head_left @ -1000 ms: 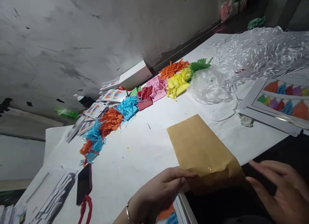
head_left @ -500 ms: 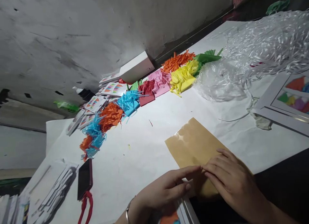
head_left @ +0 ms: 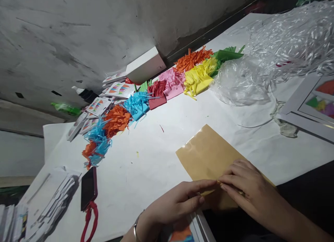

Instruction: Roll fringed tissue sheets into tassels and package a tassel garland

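Right hand point(head_left: 247, 190) now apparently pinching envelope point(head_left: 206, 155)

One glossy tan-brown rectangular paper pouch point(head_left: 208, 156) lies flat on the white paper-covered table point(head_left: 156, 158), angled diagonally, its near end overhanging the table's front edge, slightly lifted.

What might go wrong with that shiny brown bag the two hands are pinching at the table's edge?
The glossy brown paper pouch hangs partly over the edge of the white paper-covered table, so it may slip off if the left hand and right hand loosen. Both pinch its near end, which might crease or tear. Sliding it forward could snag the heap of clear plastic shreds just beyond it.
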Tool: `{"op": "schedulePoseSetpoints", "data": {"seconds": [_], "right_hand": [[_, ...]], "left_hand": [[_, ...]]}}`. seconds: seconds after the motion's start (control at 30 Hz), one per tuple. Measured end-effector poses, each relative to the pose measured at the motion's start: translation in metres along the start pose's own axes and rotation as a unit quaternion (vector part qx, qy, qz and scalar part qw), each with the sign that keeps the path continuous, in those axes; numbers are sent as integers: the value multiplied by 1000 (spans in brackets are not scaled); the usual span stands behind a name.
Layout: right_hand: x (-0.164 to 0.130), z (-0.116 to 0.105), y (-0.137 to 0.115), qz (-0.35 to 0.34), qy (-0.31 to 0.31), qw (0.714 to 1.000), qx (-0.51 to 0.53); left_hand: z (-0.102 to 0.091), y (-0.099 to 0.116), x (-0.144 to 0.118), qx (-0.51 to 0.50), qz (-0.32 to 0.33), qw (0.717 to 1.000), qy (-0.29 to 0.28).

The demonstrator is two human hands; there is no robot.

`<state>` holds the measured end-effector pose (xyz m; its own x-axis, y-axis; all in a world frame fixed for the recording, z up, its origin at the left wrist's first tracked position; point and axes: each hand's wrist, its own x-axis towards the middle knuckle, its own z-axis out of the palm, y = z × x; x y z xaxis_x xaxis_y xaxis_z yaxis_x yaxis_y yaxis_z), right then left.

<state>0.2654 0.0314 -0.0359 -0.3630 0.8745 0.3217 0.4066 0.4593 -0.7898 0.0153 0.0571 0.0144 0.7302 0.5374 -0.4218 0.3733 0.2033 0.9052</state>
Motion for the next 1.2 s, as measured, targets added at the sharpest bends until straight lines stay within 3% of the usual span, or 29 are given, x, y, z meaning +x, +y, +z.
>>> {"op": "schedulePoseSetpoints", "data": {"seconds": [0.17, 0.5, 0.73, 0.93, 1.2], "right_hand": [[-1, 3, 0, -45, 46, 998, -25], [-4, 9, -1, -39, 92, 995, -22], [-7, 9, -2, -68, 89, 993, -34], [-4, 9, -2, -37, 31, 998, -31], [1, 10, -9, -86, 100, 990, -48]], "left_hand": [[1, -4, -1, -3, -20, 1000, 7], [2, -3, 0, -72, -11, 997, 13], [1, -6, -2, -67, -22, 997, 14], [3, -8, -1, -77, -25, 997, 6], [4, -15, -2, -107, -31, 994, 3]]}}
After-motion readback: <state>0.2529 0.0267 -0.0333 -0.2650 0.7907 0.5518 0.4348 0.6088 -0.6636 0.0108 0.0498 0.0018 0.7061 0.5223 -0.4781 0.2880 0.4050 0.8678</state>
